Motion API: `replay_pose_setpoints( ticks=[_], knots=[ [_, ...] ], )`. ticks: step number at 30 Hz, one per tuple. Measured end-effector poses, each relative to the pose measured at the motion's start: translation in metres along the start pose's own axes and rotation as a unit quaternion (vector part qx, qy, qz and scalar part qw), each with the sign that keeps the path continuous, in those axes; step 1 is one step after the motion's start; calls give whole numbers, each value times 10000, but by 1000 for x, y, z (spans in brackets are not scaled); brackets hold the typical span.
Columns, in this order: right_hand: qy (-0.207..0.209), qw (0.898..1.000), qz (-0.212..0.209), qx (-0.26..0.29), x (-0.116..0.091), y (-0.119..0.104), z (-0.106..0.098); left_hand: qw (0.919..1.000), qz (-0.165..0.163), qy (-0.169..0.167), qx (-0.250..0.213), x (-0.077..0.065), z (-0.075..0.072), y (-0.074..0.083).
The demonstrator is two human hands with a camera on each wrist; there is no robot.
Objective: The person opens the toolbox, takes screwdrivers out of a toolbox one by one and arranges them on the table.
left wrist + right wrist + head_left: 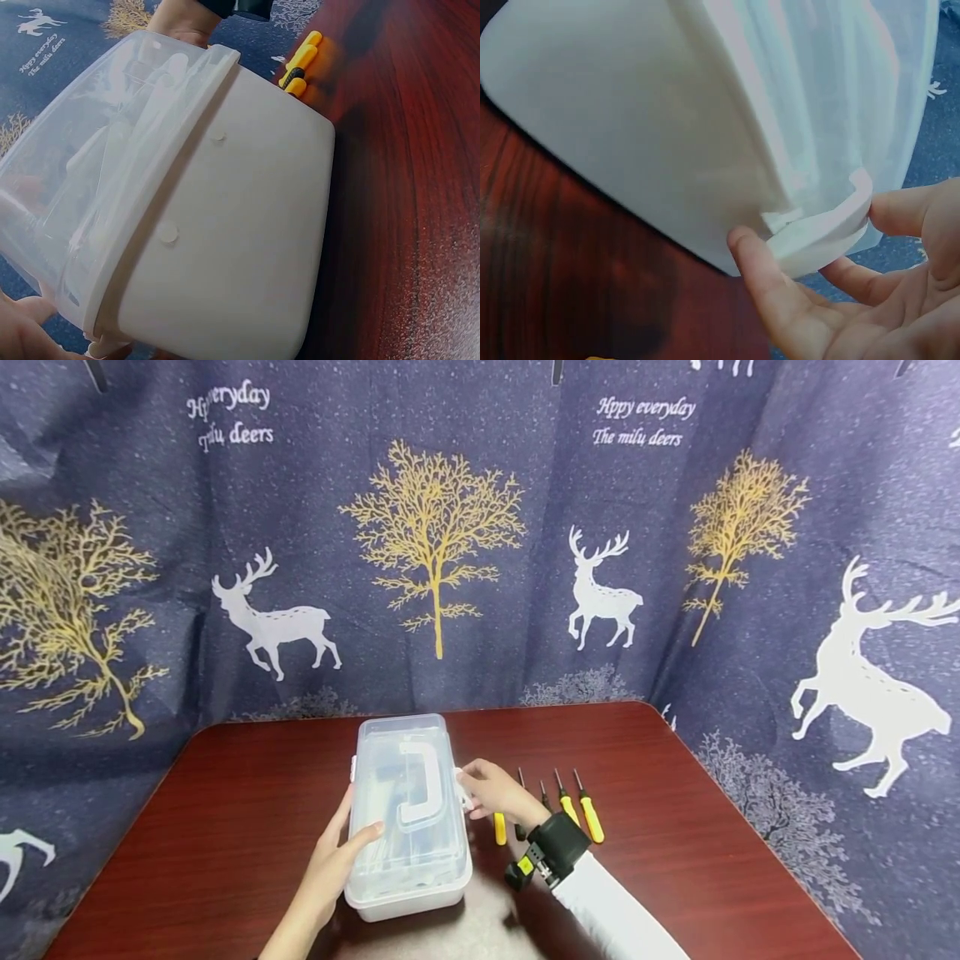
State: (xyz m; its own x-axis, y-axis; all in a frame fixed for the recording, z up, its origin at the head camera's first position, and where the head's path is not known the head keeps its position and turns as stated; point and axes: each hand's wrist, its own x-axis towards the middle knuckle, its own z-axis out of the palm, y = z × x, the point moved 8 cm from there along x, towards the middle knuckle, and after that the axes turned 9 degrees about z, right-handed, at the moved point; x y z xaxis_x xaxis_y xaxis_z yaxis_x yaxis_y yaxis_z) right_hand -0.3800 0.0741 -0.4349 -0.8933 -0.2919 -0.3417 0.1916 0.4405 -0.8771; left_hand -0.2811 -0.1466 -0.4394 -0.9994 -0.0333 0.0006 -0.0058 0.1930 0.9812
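A white plastic storage box (412, 904) with a clear lid (408, 860) and a white carry handle (432, 781) stands on the table. My left hand (330, 860) holds its left side, thumb laid over the lid and fingers along the wall. On the box's right side, my right hand (495, 789) pinches a white latch (821, 238) between thumb and fingers. In the right wrist view the latch stands out from the wall, tilted away at the lid's rim. Pale shapes show blurred through the lid.
Several yellow-handled screwdrivers (591, 820) lie to the right of the box, partly behind my right wrist. A dark red wooden table (247, 827) is under everything. Behind it hangs a blue curtain (480, 685) printed with deer and trees.
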Motion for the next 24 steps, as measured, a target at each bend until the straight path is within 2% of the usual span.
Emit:
replay_pose_setpoints(
  ticks=[3,8,15,19,24],
  knots=[
    [37,10000,3,-63,3,5,2,10000,2,8,-24,0,0,0],
    [-112,9998,127,140,8,17,3,10000,0,1,-29,0,0,0],
    [-711,9969,314,98,20,19,0,10000,-10,-15,3,1,0,-1],
    [-892,9939,638,-124,23,14,-2,10000,32,4,-29,1,0,-1],
    [-784,9915,834,-626,19,2,-8,10000,64,38,9,1,-1,0]
  ],
)
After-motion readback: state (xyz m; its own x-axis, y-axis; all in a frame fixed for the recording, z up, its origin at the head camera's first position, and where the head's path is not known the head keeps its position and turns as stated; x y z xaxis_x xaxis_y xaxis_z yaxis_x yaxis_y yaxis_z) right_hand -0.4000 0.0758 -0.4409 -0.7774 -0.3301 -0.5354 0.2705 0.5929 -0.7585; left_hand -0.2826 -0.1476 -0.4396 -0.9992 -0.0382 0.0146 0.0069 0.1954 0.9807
